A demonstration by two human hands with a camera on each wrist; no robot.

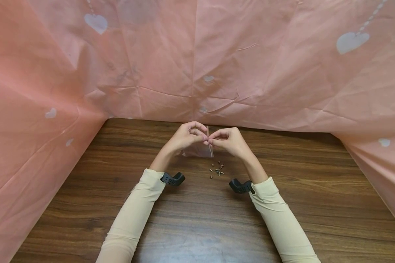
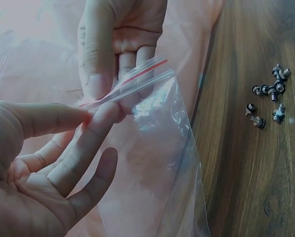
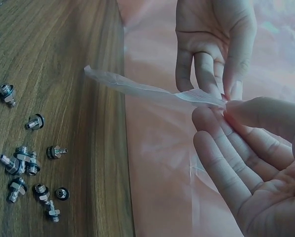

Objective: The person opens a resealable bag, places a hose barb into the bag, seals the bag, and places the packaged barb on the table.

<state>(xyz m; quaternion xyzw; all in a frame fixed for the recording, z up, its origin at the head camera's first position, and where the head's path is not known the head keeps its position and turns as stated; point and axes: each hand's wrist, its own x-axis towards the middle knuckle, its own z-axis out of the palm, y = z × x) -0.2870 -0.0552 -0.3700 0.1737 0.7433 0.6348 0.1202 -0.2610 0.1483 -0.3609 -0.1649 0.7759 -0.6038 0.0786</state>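
Note:
A clear zip-lock bag (image 2: 157,148) with a red line along its mouth hangs between both hands above the wooden table. My left hand (image 1: 188,137) pinches the bag's zip edge between thumb and fingers. From the other side, my right hand (image 1: 230,142) pinches the same edge, its fingertips close against the left ones. In the right wrist view the bag (image 3: 137,90) is seen nearly edge-on, its mouth a thin strip. Several small metal fittings (image 1: 218,171) with dark rings lie loose on the table, just nearer than the bag.
The brown wooden table (image 1: 197,219) reaches under both forearms. Pink cloth (image 1: 197,65) with white hearts hangs behind it and at both sides. Black wrist cameras, one at the left cuff (image 1: 172,179) and one at the right cuff (image 1: 241,186), jut inward.

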